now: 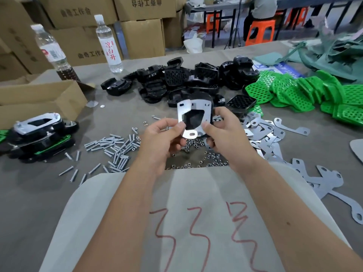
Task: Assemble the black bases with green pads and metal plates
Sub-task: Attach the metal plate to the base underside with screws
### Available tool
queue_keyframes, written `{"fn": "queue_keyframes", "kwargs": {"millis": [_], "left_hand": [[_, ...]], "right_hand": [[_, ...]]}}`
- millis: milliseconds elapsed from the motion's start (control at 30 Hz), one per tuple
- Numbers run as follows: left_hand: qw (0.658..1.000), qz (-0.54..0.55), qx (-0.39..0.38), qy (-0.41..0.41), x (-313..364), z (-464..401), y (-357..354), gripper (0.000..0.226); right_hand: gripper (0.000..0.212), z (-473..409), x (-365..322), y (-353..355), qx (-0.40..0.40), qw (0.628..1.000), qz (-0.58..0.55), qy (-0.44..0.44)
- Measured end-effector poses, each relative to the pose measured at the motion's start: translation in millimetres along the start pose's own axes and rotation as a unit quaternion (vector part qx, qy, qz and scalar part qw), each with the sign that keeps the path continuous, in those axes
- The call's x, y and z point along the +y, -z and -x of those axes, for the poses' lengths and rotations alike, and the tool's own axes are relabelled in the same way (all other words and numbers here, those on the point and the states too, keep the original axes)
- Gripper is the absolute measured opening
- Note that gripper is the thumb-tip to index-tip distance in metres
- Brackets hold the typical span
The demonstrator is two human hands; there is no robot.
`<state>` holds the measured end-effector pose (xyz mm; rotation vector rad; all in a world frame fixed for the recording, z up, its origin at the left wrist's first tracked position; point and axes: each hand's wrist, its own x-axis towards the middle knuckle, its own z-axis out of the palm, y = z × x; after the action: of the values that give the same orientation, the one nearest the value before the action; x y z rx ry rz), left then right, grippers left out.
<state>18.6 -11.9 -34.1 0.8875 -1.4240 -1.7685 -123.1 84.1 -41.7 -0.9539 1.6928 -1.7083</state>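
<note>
Above the table's middle I hold a black base (pixel 193 119) with metal plates on its face. My left hand (pixel 163 140) pinches a loose metal plate (pixel 183 114) at its lower edge. My right hand (pixel 225 132) grips the base from the right, thumb on a second plate (pixel 206 112). A pile of black bases (pixel 182 79) lies behind, green pads (pixel 306 93) at the right, loose metal plates (pixel 269 134) right of my hands. Assembled units (pixel 37 136) are stacked at the left.
Screws (pixel 115 146) and nuts (pixel 198 152) are scattered under my hands. An open cardboard box (pixel 39 101) and two bottles (pixel 108 44) stand at the left, cartons behind. A white sheet with red marks (pixel 196 222) covers the near edge. Grey-green scraps (pixel 337 54) lie far right.
</note>
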Motion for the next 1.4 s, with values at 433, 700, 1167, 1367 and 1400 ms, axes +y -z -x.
{"fn": "queue_keyframes", "kwargs": {"millis": [433,700,1167,1367,1400], "left_hand": [[0.971,-0.203,0.051,-0.114,-5,-4,-2,0.036],[0.977,-0.194,0.052,-0.072,-1,-8,13,0.053],[0.997,0.065,-0.031,0.024,7,-3,11,0.008],[0.991,0.108,0.073,0.017,8,-11,22,0.023],[0.99,0.111,0.088,0.012,8,-12,24,0.024]], "right_hand": [[0.019,2,1,0,-0.053,0.996,0.031,0.058],[0.017,5,-3,0,-0.085,0.994,-0.008,0.07],[0.017,9,-9,-1,-0.16,0.985,0.018,0.054],[0.02,7,-8,2,-0.126,0.951,0.258,0.115],[0.019,8,-8,3,-0.156,0.92,0.343,0.112]]}}
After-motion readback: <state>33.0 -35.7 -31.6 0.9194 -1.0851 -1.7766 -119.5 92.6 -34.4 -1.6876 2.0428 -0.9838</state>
